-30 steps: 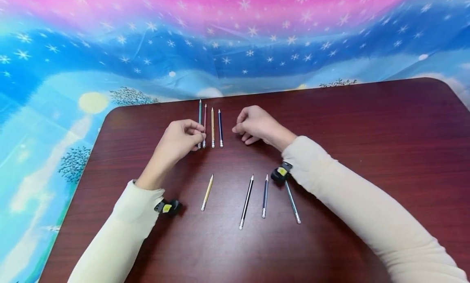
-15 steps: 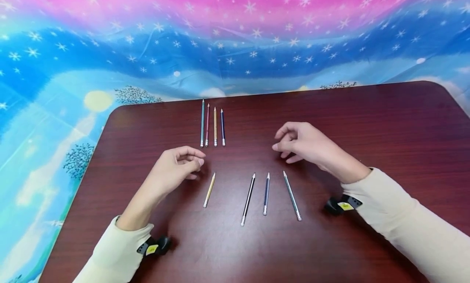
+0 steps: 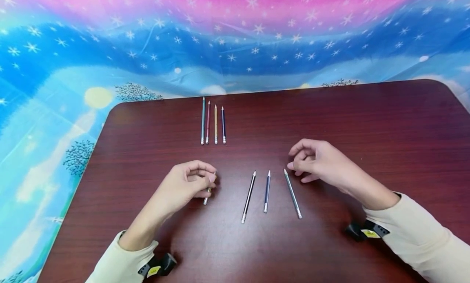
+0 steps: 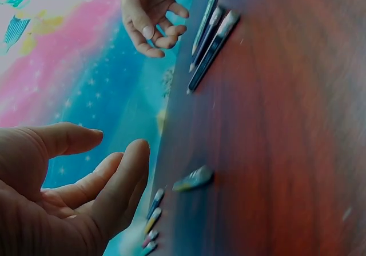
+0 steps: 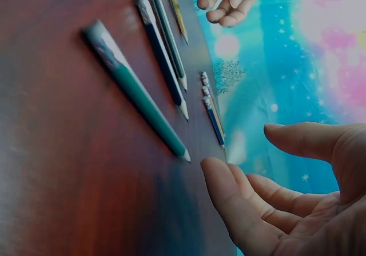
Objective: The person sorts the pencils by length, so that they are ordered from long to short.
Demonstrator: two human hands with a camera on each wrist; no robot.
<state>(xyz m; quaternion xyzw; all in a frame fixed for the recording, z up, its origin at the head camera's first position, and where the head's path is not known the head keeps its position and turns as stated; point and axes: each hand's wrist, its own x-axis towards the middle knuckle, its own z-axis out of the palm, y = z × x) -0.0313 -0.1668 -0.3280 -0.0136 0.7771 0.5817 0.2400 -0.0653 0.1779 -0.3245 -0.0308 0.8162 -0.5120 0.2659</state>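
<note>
My left hand [image 3: 185, 185] hovers over a short yellow pencil [image 3: 206, 201], covering most of it in the head view. In the left wrist view its thumb and fingers are apart, with nothing between them. My right hand [image 3: 324, 166] hangs just beyond the tip of a green pencil [image 3: 293, 198], fingers loosely bent and holding nothing. Between the hands lie a dark blue pencil [image 3: 267, 193] and a black striped pencil [image 3: 248, 197], both pointing away from me.
Farther back stand side by side, lying flat, a teal pencil [image 3: 203, 121], a dark red pencil [image 3: 208, 123], a tan pencil [image 3: 216, 125] and another blue pencil [image 3: 223, 125]. The dark wooden table [image 3: 385, 132] ends at a snowflake-patterned cloth [image 3: 235, 38].
Both hands have come back from the rear row toward me. The left is now over the yellow pencil; the right has swung right to the green one. The pencils lie where they were.
</note>
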